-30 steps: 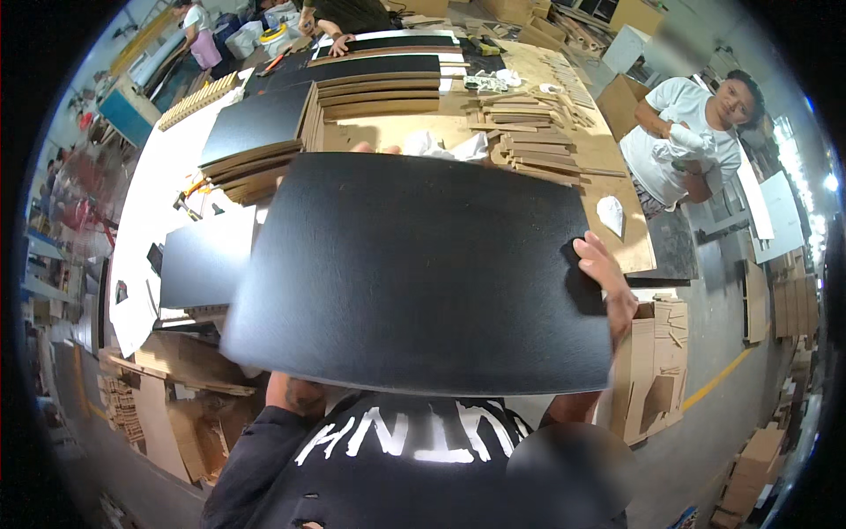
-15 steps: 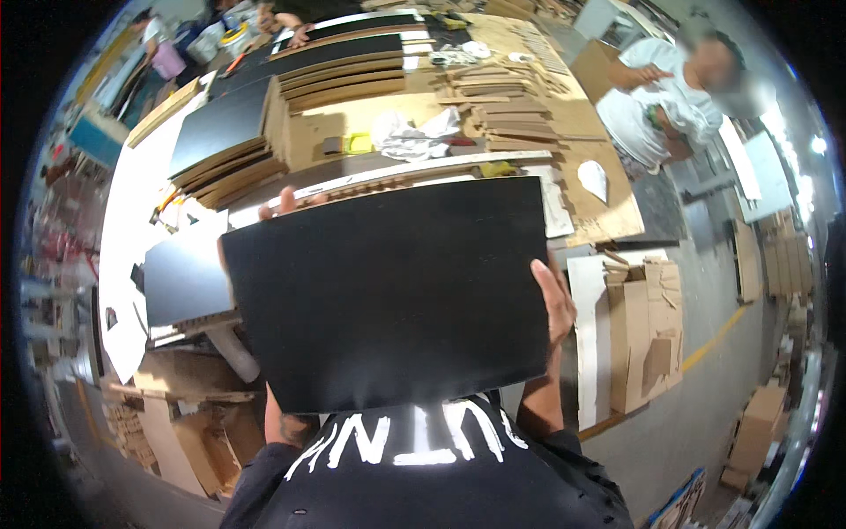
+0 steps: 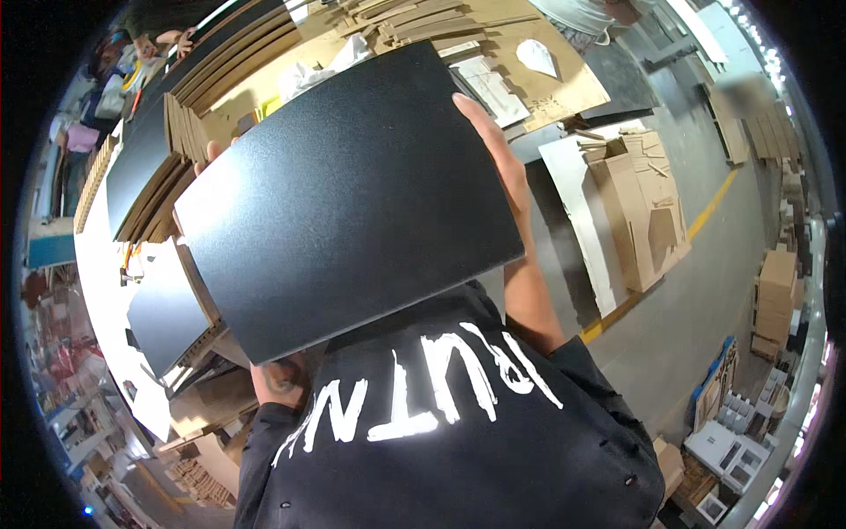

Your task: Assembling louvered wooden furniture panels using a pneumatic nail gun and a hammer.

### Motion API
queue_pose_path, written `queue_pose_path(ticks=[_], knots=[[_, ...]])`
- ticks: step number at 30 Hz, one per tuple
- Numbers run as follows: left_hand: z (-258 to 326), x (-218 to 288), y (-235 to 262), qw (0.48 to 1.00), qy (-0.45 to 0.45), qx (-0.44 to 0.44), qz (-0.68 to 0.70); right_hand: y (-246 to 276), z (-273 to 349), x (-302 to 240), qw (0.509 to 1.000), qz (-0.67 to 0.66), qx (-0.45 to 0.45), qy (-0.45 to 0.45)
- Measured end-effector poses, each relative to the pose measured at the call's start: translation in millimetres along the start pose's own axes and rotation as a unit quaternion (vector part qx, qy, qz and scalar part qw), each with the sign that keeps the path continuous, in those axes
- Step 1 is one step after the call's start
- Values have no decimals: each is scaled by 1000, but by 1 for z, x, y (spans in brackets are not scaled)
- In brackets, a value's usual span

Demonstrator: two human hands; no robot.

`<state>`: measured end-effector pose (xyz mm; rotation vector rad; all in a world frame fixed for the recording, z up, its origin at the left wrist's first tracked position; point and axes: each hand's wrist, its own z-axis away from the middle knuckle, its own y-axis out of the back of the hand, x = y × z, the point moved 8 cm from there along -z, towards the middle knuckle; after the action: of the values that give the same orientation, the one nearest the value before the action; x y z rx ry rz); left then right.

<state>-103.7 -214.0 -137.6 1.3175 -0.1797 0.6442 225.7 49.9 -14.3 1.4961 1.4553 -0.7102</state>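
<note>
Higher in view and more slanted than half a second ago, the bench (image 3: pixel 573 88) lies beyond the black panel (image 3: pixel 352 203), likewise tipped and raised before the person's torso (image 3: pixel 476 458). Holding it well likely means keeping its left edge clear of the stacked boards (image 3: pixel 145 172), with even pressure from the right hand (image 3: pixel 500 159), grasping its right edge, and the left hand (image 3: pixel 214 152), mostly hidden, gripping the opposite side.

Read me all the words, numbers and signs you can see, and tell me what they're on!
Black shirt: big white brush-style letters, but I won't copy them out.
Black panel: no writing shows on the side facing up.
Cardboard boxes: any writing would be too small to read.
Nothing else is clear enough to read.
</note>
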Motion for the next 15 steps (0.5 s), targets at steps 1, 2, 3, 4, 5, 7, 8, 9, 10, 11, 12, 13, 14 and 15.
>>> queue_pose_path(ticks=[1,2,3,4,5,7,8,9,10,11,12,13,14,15], knots=[[-1,0,-2,1000,4,1,-3,-5,-6,10,999,-27,-17,-31],[-1,-1,-1,997,5,26,79,-6,-9,17,999,-32,-20,-19],[-1,-3,1,986,4,50,160,-3,-10,21,999,-38,-22,-18],[5,-17,-4,994,75,7,75,1,-10,23,1000,-16,-21,-9],[13,-31,-6,988,147,-35,-10,7,-9,27,1000,4,-21,1],[-41,58,13,986,-4,31,162,13,2,45,997,40,-3,72],[-107,8,-11,918,-19,88,387,-7,-3,45,995,0,-27,97],[-177,-21,-32,809,-72,125,570,-9,-8,38,978,183,-13,97],[-229,9,-6,732,-242,108,627,-4,-7,41,978,179,19,107],[-265,39,26,586,-423,28,691,-4,-6,42,991,123,13,57],[-281,49,65,453,-554,-76,694,-17,-11,36,994,100,3,49],[-289,74,58,450,-546,-82,702,-9,-11,50,994,106,20,22],[-282,112,59,391,-583,-158,695,1,-9,59,992,115,34,25],[-268,130,58,329,-616,-230,678,8,-7,67,992,117,37,18]])
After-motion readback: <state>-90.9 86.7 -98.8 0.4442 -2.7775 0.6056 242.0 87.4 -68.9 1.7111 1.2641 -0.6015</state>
